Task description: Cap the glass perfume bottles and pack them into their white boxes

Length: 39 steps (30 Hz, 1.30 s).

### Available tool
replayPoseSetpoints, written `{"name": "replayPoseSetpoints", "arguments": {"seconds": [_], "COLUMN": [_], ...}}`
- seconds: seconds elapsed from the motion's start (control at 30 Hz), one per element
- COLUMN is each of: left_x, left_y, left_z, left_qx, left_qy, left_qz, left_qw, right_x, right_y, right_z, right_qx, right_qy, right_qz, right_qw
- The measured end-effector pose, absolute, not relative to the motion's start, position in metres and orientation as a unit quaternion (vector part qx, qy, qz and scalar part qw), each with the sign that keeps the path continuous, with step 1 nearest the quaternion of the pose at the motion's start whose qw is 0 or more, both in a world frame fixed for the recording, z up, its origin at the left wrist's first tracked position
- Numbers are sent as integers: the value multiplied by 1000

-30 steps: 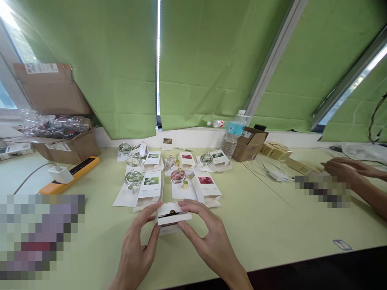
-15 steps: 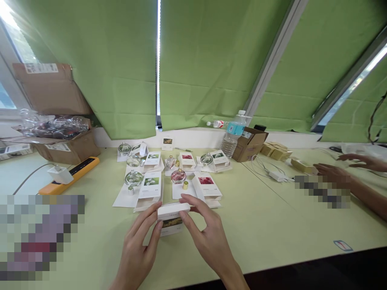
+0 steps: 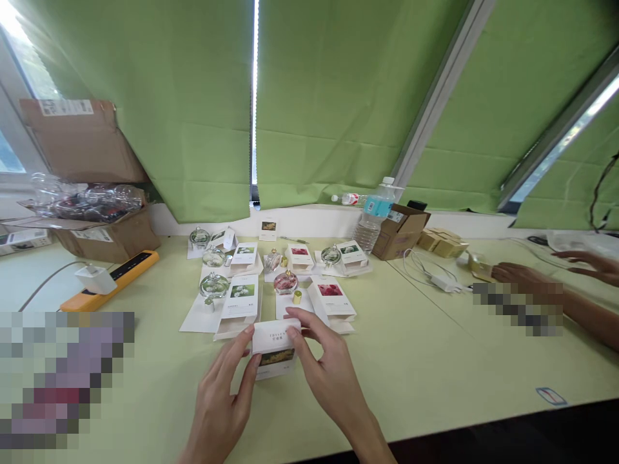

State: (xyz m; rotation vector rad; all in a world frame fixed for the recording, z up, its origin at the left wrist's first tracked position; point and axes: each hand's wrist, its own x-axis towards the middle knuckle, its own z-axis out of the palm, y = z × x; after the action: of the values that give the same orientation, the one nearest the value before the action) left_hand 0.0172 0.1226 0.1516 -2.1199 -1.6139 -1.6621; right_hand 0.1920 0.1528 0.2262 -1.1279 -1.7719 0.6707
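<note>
Between my hands is a small white perfume box [image 3: 276, 368] with a dark yellow-flower picture on its front. Its printed top flap [image 3: 271, 332] stands raised towards me. My left hand [image 3: 223, 386] grips the left side, thumb on the front. My right hand [image 3: 329, 364] pinches the flap's right side, thumb in front and fingers behind. Beyond it lie white boxes with green [image 3: 242, 299] and red [image 3: 331, 296] flower pictures. A pink round perfume bottle [image 3: 285, 282] stands beside a gold cap [image 3: 296, 297]. Farther left is a clear round bottle [image 3: 214, 285] with a silver cap [image 3: 209, 305].
At left are an orange power strip [image 3: 116, 280] and a cardboard box [image 3: 111, 240] of clear plastic packaging. A large water bottle [image 3: 374, 219] stands by a brown carton [image 3: 401, 233]. A white charger [image 3: 445, 281] lies at right, near another person's hands [image 3: 527, 280] and gold boxes [image 3: 442, 242].
The top flap of the box has tipped up, so its printed lettering now faces me. My hands keep their grip. The other person's nearer hand has shifted left to a gold box.
</note>
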Motion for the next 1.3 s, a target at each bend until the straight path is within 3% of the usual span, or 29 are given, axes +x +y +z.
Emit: {"name": "replayPoseSetpoints", "arguments": {"seconds": [1.3], "left_x": [19], "left_y": [122], "left_z": [160], "left_qx": [-717], "left_qy": [-489], "left_qz": [-497], "left_qw": [19], "right_x": [186], "right_y": [164], "right_z": [219], "right_qx": [-465], "right_qy": [-691], "right_qz": [316], "right_qw": [454]}}
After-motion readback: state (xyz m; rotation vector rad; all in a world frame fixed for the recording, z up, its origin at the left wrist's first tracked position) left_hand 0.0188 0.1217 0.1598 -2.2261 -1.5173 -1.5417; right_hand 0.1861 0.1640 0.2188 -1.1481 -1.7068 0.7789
